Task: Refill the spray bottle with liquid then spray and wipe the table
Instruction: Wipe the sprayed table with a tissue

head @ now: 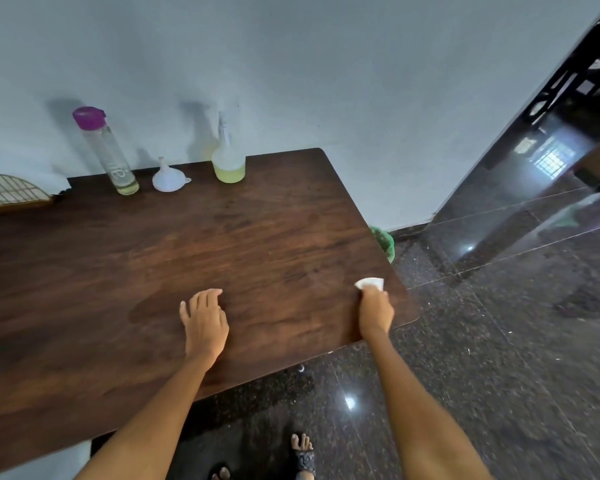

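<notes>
A clear spray bottle (228, 157) with yellow-green liquid in its lower part stands at the far edge of the dark wooden table (118, 258). Left of it lies a white funnel (169, 177), mouth down. Further left a tall clear bottle (107, 152) with a purple cap holds a little yellowish liquid. My right hand (374, 308) presses a small white cloth (370, 283) onto the table near its right edge. My left hand (204, 320) rests flat on the tabletop, fingers apart, holding nothing.
A woven wire tray (9, 194) sits at the far left of the table. A green bin (385, 242) stands on the floor beside the table's right edge. Glossy dark floor tiles spread to the right; my feet show below the near edge.
</notes>
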